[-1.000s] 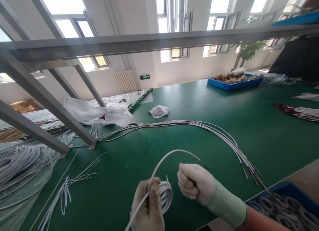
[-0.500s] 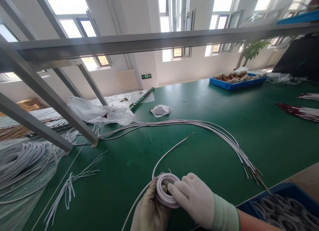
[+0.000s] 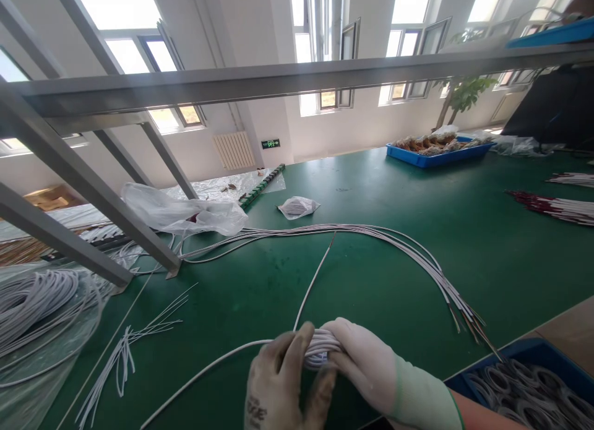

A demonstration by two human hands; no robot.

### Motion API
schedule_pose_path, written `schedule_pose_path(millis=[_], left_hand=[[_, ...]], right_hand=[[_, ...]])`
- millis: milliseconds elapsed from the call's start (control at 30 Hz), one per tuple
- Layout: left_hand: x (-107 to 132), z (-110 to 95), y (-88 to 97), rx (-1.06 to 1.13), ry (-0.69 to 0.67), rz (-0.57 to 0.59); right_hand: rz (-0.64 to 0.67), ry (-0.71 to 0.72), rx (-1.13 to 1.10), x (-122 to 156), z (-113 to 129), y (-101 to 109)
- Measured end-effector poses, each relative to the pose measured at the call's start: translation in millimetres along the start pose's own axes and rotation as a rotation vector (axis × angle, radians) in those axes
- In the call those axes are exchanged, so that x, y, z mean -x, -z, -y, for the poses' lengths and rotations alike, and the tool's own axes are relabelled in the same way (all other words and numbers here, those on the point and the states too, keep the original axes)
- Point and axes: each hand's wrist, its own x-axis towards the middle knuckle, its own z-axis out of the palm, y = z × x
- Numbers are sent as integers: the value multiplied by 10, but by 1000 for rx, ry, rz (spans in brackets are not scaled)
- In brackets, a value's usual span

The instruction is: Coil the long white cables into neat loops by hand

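Both my gloved hands meet low in the middle of the view around a small coil of white cable (image 3: 321,351). My left hand (image 3: 281,383) pinches the coil from the left and my right hand (image 3: 366,365) grips it from the right. One free end of the cable (image 3: 315,278) sticks up and away toward the far side of the green table (image 3: 371,189). Another length trails off to the lower left. A bundle of long white cables (image 3: 371,235) with stripped ends curves across the table just beyond my hands.
A blue bin (image 3: 529,380) of coiled cables sits at the lower right. Short white cable ties (image 3: 125,343) lie at the left, beside bagged cable (image 3: 32,306). A plastic bag (image 3: 180,213), a small packet (image 3: 297,206) and a far blue tray (image 3: 436,150) stand beyond. Metal frame bars (image 3: 93,189) cross overhead.
The loose arc of cable has been wound onto the coil. My right hand moved from beside the coil to gripping it, and the free end swung left and straightened.
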Motion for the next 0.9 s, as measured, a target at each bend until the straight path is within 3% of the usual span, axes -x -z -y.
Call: schedule_pose_path(millis=[100,233,333,500,567,667,800,900], left_hand=[[-41,64,-127,-32,-100,50],[-5,148,-220,197,183,185],[9,115,-210,380,377,221],[-54,65,-175,624,536,206],[-53,90,-185,679,539,213],[-12,156,-243,627,444,236],[17,255,-344,449,254,223],[2,319,-356,485,289,209]], right_hand=[[8,-13,-140,21,61,-31],[29,-141,-433,0,152,-33],[-22,-181,-430,-31,171,-55],[-42,-189,-402,-54,153,-163],[-27,-199,-352,-48,110,-221],[-55,-178,-70,-55,-36,-283],[-64,-38,307,-112,-292,-294],[-50,97,358,-114,-450,-318]])
